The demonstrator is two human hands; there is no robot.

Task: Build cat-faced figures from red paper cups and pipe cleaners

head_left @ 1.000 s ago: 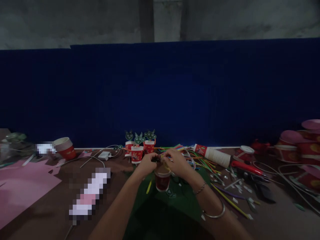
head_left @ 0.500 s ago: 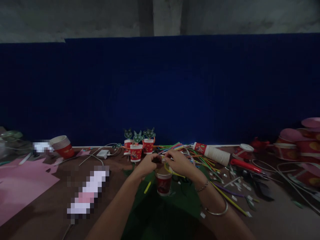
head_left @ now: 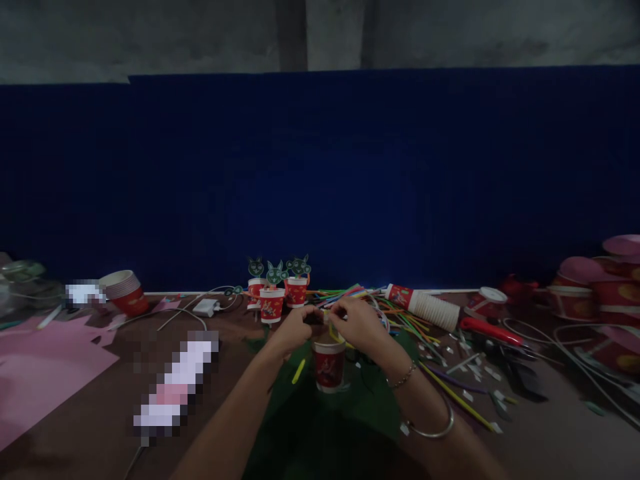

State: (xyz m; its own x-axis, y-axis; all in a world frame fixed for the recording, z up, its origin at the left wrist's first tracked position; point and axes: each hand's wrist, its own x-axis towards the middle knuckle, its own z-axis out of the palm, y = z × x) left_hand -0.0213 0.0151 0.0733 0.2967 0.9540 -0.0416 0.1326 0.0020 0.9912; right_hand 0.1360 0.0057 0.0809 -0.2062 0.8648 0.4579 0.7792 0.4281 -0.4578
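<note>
A red patterned paper cup (head_left: 329, 371) with a white rim stands upright on a dark green sheet (head_left: 300, 437) in front of me. Just above it, the curled fingers of my left hand (head_left: 299, 328) meet those of my right hand (head_left: 357, 324). Between the fingertips shows a thin yellow pipe cleaner (head_left: 333, 333), pinched by my right hand and bending down to the cup's rim. Whatever my left fingers grip is too small and dark to make out. A short yellow piece (head_left: 299, 371) shows left of the cup.
Several red cups with green animal heads (head_left: 273, 305) stand behind my hands. Beyond lie colourful pipe cleaners (head_left: 357, 293), a toppled cup stack (head_left: 425, 307), red-handled scissors (head_left: 493, 331) and white scraps. Pink paper (head_left: 45, 373), a white adapter (head_left: 207, 307) and another cup stack (head_left: 124, 293) are left.
Both hands stay above the cup, with only small finger movements. My right fingers have shifted slightly, and more of the yellow pipe cleaner shows between them and the rim.
</note>
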